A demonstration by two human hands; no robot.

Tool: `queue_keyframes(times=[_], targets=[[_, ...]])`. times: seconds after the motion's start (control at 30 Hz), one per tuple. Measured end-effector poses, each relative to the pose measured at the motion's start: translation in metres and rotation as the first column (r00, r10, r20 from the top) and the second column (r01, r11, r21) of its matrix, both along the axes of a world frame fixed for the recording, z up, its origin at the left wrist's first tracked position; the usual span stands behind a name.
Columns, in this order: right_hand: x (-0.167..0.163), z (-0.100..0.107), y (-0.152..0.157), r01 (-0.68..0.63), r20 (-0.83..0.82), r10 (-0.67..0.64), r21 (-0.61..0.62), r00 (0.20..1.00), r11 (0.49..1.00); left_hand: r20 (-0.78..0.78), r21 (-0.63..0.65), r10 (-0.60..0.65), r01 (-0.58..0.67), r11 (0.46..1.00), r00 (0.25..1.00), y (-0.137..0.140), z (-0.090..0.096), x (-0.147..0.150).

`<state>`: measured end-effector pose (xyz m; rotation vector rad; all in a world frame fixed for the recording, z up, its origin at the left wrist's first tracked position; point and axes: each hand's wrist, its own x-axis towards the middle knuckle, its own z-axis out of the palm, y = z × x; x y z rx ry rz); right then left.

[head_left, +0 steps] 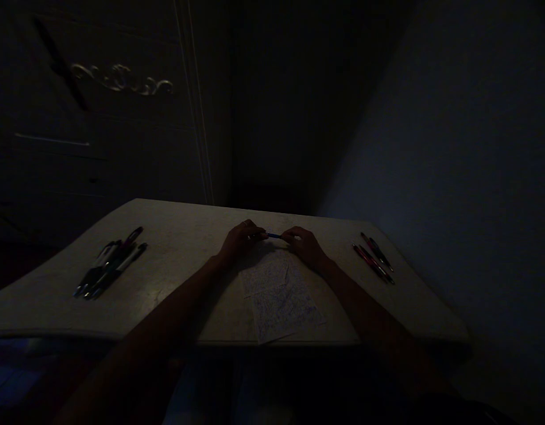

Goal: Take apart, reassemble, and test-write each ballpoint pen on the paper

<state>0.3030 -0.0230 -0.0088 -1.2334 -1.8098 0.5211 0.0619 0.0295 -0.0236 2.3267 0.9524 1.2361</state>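
Note:
Between my two hands, over the far middle of the table, is a slim blue pen. The fingers of my left hand are closed on its left end. My right hand pinches the right end between thumb and fingers. Only the pen's middle stretch shows; both ends are hidden by fingers. Nearer to me, below the hands, lie sheets of paper covered in dense marks, partly overlapping. The scene is dark, so fine detail on the pen is lost.
A bunch of several pens lies on the left of the pale table. Several more, red and dark pens, lie at the right. A bluish wall rises at the right; a cabinet with an ornate handle stands beyond the left.

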Motion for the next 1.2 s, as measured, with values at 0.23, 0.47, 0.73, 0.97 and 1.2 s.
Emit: queue_keyframes(times=[0.23,0.47,0.73,0.97,1.2], targets=[[0.001,0.0,0.0,0.0,-0.062,0.001,0.027,0.998,1.0,0.014,0.038,0.012,-0.012,0.999,1.0,0.0,-0.002,0.001],[0.008,-0.003,0.003,-0.07,0.068,0.065,0.073,0.996,0.995,-0.002,-0.044,0.046,-0.046,0.998,0.999,-0.001,-0.001,0.002],[0.0,-0.002,-0.001,-0.149,0.095,0.147,0.013,0.985,0.989,0.018,-0.04,-0.02,0.021,0.999,1.0,-0.007,0.006,0.002],[-0.003,-0.002,-0.002,-0.143,0.183,0.136,0.025,0.974,0.989,0.042,-0.127,-0.024,0.029,0.991,0.999,-0.012,0.009,0.004],[-0.001,0.003,-0.002,-0.102,0.155,0.092,0.054,0.984,0.993,-0.007,-0.13,0.0,-0.001,0.992,1.0,-0.01,0.008,0.003]])
